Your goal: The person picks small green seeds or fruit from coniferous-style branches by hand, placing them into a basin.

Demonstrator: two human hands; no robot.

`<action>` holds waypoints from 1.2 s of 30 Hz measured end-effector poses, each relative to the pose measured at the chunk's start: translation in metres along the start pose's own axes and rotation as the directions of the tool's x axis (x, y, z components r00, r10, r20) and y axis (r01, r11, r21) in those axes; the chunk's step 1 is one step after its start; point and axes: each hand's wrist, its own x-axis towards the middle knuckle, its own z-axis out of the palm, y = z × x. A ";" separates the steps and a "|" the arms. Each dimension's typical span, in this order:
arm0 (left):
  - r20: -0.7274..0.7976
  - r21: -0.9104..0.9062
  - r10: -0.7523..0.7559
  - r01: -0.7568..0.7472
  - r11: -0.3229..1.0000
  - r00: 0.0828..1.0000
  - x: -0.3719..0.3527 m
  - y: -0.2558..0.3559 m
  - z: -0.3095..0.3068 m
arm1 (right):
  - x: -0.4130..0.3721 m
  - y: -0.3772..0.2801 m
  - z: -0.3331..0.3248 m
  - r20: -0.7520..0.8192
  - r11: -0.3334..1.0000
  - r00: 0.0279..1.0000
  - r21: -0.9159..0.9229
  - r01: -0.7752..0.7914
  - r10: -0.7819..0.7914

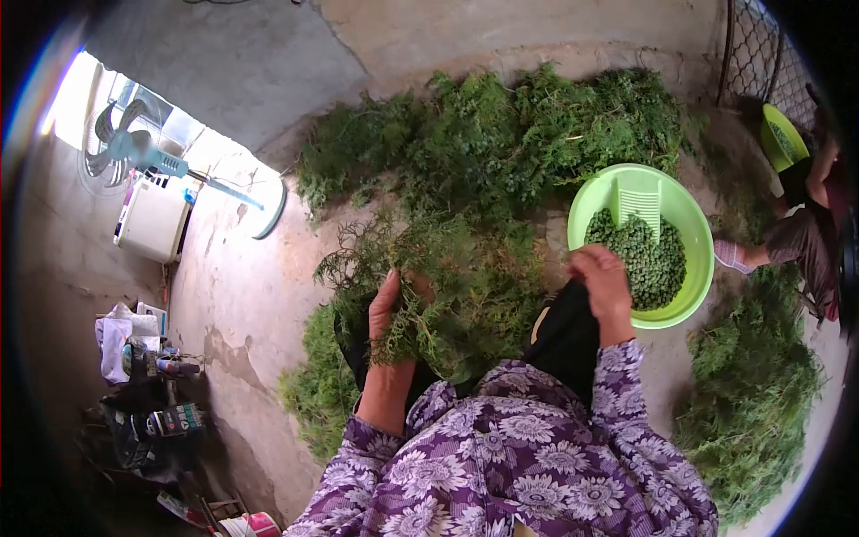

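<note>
My left hand (386,309) is wrapped round a leafy evergreen branch (447,331), whose feathery green sprays spread over my lap. Over the near left rim of a light green plastic basin (594,199) hovers my right hand (605,279). Its fingers are curled together, and whatever may be in them is hidden. Inside the basin, which has a ridged washboard panel (640,201), lies a heap of small round green cones or berries (649,264).
Cut evergreen branches (501,134) are piled beyond my knees, with another pile (752,394) at the right. A seated person's leg (778,255) and a second green basin (783,139) are far right. At the left stand a fan (143,152) and a white box (154,215).
</note>
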 end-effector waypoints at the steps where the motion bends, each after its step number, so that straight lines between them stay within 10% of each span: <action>1: 0.001 0.004 0.001 -0.001 1.000 1.000 0.000 0.000 0.000 | -0.005 0.002 0.015 0.096 0.998 0.995 -0.051 0.030 -0.025; 4: 0.002 0.063 -0.001 0.001 0.998 1.000 -0.002 -0.002 -0.002 | -0.026 -0.019 0.063 0.412 0.925 0.911 -0.349 0.149 0.009; 10: -0.125 0.038 -0.034 0.039 0.999 0.992 -0.012 -0.007 0.010 | -0.043 -0.023 0.108 0.563 0.999 0.826 0.016 0.028 -0.032; 36: -0.094 0.077 -0.024 0.032 0.996 0.995 -0.018 -0.014 0.009 | -0.056 -0.031 0.110 0.533 0.996 0.843 0.072 0.046 -0.078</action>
